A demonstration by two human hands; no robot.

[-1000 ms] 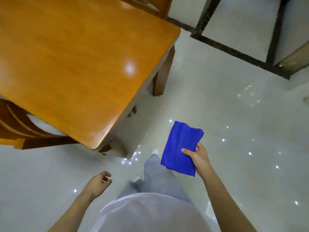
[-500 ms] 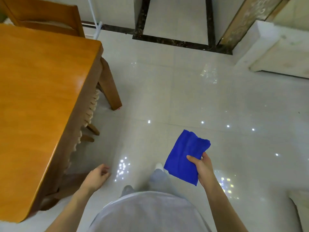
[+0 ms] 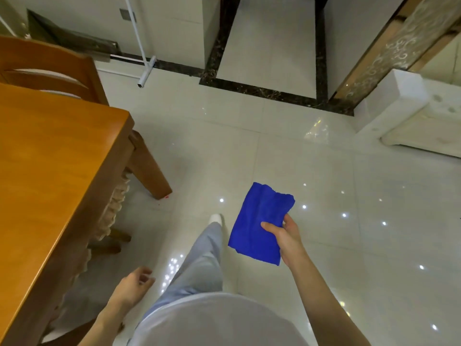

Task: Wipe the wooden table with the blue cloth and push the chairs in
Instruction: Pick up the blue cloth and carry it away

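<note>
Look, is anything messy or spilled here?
Nothing spilled. A few tiny red specks lie on the floor by the table leg; I can't tell what they are. The cloth is in the right hand, off the table.

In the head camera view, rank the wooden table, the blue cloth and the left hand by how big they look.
1. wooden table, by far the largest
2. blue cloth
3. left hand, somewhat smaller than the cloth

The right hand holds the cloth.
</note>
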